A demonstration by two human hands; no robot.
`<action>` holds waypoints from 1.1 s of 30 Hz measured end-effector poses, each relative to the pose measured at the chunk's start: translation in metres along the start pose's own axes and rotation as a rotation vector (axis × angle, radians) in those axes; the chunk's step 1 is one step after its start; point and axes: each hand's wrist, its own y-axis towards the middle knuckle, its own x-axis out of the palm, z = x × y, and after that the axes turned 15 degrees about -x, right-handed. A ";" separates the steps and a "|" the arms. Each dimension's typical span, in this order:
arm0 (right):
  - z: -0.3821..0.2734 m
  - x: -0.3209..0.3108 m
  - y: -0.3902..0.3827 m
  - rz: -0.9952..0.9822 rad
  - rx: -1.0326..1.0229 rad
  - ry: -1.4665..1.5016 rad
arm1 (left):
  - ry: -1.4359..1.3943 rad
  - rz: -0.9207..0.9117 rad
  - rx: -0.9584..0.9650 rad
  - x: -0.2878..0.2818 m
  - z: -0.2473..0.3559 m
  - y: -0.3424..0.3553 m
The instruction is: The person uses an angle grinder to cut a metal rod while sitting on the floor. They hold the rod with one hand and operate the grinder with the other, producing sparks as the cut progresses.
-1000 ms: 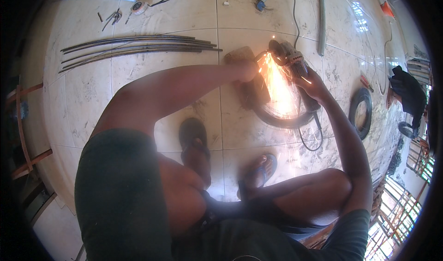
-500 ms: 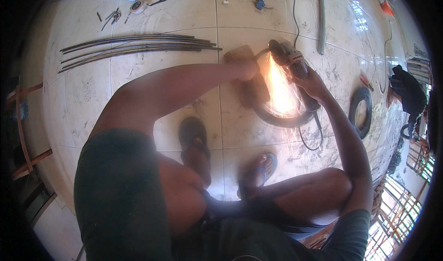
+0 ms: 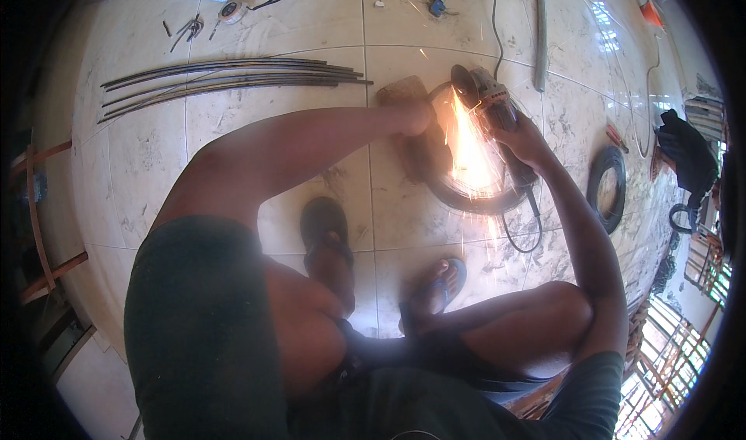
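Observation:
My right hand (image 3: 524,142) is wrapped round the body of an angle grinder (image 3: 495,98). A stream of bright orange sparks (image 3: 472,152) pours from its disc (image 3: 465,81) towards me. The sparks land inside a dark tyre-like ring (image 3: 470,203) lying flat on the floor. My left hand (image 3: 416,118) looks closed, beside a brownish block (image 3: 400,90) left of the disc. What it grips is hidden by the hand and the glare. The piece touching the disc cannot be made out.
Several thin metal rods (image 3: 233,77) lie at the left. Beyond them are a tape measure (image 3: 231,11) and small metal pieces (image 3: 190,28). A grey tube (image 3: 540,36) lies far right; another tyre (image 3: 606,189) and red-handled pliers (image 3: 616,138) lie right. The grinder's cord (image 3: 522,247) loops near my foot.
The spark stream is brighter and denser, with a few sparks now flying beyond the grinder. My hands and the grinder stay in nearly the same place.

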 end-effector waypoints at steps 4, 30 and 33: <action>0.015 0.000 0.003 0.004 0.001 -0.001 | -0.098 0.017 0.012 -0.003 0.004 -0.008; 0.014 0.001 0.008 -0.006 -0.040 0.036 | 0.022 0.091 0.023 -0.001 0.001 -0.009; 0.009 -0.002 0.005 -0.002 -0.072 0.042 | 0.021 0.074 0.037 -0.005 0.005 -0.012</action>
